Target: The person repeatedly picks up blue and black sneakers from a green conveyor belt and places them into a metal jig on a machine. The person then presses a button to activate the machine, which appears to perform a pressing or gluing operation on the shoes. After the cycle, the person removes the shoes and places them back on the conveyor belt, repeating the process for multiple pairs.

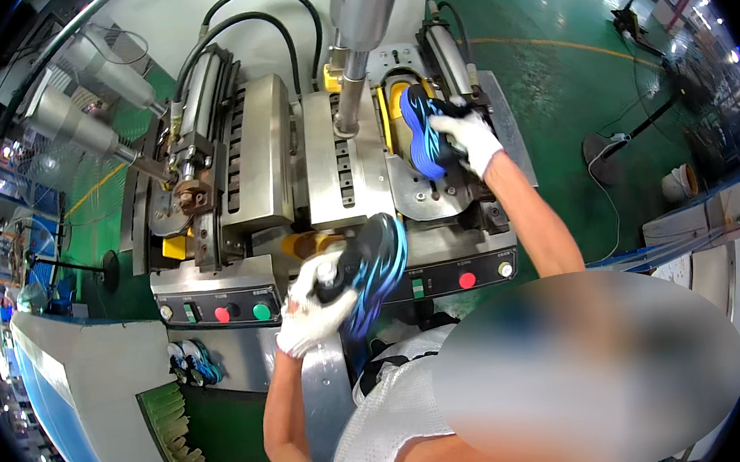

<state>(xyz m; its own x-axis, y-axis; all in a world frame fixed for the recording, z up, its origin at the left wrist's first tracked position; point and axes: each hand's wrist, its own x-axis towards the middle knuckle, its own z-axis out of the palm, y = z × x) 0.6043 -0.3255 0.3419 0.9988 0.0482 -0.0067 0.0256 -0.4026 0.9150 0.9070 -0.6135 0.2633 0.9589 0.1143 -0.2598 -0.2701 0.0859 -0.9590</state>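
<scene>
My right hand [468, 139], in a white cotton glove, is closed around a blue and black sports shoe [423, 129] that sits sole up in the far right station of the grey metal press machine [270, 143]. My left hand [319, 306], also gloved, grips firmly a second blue and black shoe [378, 270], held nearer to me, just above the machine's control panel with red and green round buttons [241, 312].
</scene>
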